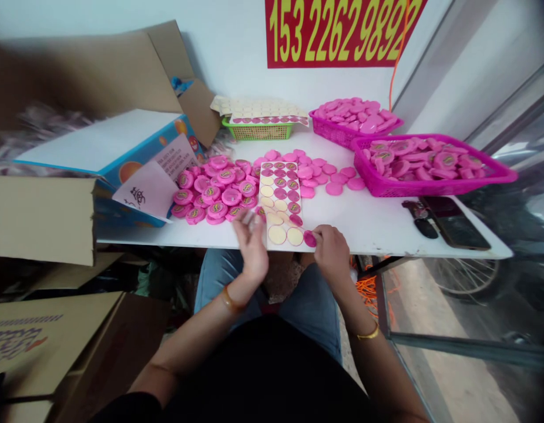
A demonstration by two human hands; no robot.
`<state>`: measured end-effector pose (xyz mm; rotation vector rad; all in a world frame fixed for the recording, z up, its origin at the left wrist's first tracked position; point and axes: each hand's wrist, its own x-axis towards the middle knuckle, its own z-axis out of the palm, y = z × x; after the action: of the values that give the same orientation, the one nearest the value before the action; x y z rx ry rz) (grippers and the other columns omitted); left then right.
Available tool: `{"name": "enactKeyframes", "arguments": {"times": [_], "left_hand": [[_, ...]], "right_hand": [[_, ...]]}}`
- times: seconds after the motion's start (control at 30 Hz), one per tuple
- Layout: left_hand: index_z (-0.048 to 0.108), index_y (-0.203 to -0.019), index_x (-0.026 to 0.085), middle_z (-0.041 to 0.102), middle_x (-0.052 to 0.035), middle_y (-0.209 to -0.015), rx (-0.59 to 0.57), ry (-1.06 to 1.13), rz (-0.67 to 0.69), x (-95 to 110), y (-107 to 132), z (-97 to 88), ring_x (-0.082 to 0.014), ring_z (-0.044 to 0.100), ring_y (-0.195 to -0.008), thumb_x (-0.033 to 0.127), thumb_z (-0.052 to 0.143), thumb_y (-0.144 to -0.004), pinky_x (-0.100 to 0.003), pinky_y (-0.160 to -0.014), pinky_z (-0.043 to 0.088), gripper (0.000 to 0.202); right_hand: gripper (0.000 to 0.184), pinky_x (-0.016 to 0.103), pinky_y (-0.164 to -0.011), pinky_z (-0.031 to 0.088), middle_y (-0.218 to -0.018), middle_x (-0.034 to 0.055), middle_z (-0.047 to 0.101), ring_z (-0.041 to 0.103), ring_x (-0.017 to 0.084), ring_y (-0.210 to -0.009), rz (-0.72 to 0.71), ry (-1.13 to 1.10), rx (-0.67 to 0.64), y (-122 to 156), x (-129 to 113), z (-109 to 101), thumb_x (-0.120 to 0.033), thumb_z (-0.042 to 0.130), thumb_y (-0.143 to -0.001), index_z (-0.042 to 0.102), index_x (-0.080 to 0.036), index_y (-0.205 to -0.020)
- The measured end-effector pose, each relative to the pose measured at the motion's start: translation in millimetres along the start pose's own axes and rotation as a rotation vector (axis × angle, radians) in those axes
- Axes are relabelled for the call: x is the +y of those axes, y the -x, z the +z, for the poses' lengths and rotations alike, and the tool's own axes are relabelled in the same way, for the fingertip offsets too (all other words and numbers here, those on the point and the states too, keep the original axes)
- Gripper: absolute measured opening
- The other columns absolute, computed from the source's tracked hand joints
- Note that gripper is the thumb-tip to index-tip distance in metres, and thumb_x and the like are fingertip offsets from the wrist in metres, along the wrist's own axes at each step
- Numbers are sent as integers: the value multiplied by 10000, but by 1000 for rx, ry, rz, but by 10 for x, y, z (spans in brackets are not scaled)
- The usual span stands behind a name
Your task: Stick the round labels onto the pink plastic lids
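Left grip [251,247] half open above the sticker sheet [281,200] — right grip [331,252] pinching a pink disc [309,238]

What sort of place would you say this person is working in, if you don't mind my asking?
It is probably a small packing workshop: a white table holds heaps of pink round discs and a sheet of round stickers, with magenta baskets of discs and cardboard cartons alongside.

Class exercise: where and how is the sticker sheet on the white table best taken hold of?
Probably pinch the sheet of round stickers at its near edge, coming from the person's side: it lies flat and thin on the table, and that edge sits by the table's front, between the left hand and right hand.
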<state>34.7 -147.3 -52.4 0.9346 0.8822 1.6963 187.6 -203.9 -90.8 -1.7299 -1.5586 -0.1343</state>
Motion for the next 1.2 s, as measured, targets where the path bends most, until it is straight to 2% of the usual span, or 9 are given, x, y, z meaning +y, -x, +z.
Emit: {"name": "enactKeyframes", "arguments": {"times": [0.03, 0.1, 0.2, 0.3, 0.47, 0.7, 0.83, 1.0, 1.2], "left_hand": [[543, -1143, 246, 559, -40, -1258, 66, -107, 217, 87, -136, 4, -170, 504, -1201, 321, 662, -799, -315, -1029, 388, 371], [581, -1107, 236, 585, -46, -1187, -119, -313, 391, 210, -423, 109, -173, 538, -1110, 289, 655, -794, -294, -971, 411, 326], [666, -899, 179, 656, -60, -939, -773, -602, 266, 129, -784, 476, -178, 589, -858, 213, 656, -751, -297, -853, 445, 152], [635, -727, 150, 636, -81, -788, -973, -919, 160, -229, -984, 883, -222, 588, -817, 184, 702, -686, -339, -857, 432, 86], [590, -941, 78, 595, -228, -1050, -875, -1178, 221, -733, -1019, 1194, -366, 563, -1040, 305, 705, -723, -432, -908, 400, 335], [501, -1197, 40, 575, -258, -1130, -859, -1320, 334, -828, -922, 1201, -382, 521, -1116, 239, 645, -750, -453, -924, 377, 511], [560, -1048, 135, 632, -113, -938, -736, -922, 82, -675, -1050, 1106, -242, 590, -917, 362, 732, -705, -347, -834, 440, 445], [575, -858, 170, 583, -13, -690, -680, -67, -542, -334, -1203, 771, -118, 583, -626, 452, 631, -816, -262, -659, 491, 291], [580, -827, 147, 661, -61, -846, -590, 328, -831, -107, -1120, 313, -141, 668, -844, 202, 602, -845, -277, -874, 539, 63]], "right_hand": [[163, 349, -740, 421, -867, 75, 649, 541, 231, -836, -48, 13, -29, 9, 12, 23, -146, 424, -903, 569, -213, -877], [182, 346, -785, 432, -974, 94, 651, 549, 232, -917, -154, 11, -86, 25, 22, 69, -139, 414, -905, 578, -215, -890], [177, 333, -754, 446, -897, 92, 648, 566, 227, -862, -233, -15, -193, 34, 9, 104, -161, 404, -910, 571, -216, -887], [140, 307, -667, 431, -779, 55, 633, 579, 211, -743, -154, -68, -279, 7, -7, 65, -193, 389, -912, 526, -220, -897], [99, 280, -579, 402, -706, -6, 579, 558, 175, -597, 90, -282, -255, -97, 55, -61, -313, 398, -913, 455, -232, -912], [305, 290, -664, 519, -722, -28, 595, 592, 126, -677, 499, -974, -15, -373, 203, -165, -489, 643, -756, 507, -217, -782], [310, 302, -672, 540, -667, -19, 627, 605, 125, -649, 702, -1212, -59, -566, 212, -331, -421, 785, -618, 599, -199, -729], [266, 312, -674, 554, -690, 8, 687, 631, 134, -649, 763, -1366, -226, -743, 182, -427, -356, 820, -594, 644, -194, -712], [249, 369, -686, 579, -725, 35, 710, 653, 168, -674, 682, -1332, -309, -896, 52, -365, -377, 788, -627, 684, -199, -765]]}}
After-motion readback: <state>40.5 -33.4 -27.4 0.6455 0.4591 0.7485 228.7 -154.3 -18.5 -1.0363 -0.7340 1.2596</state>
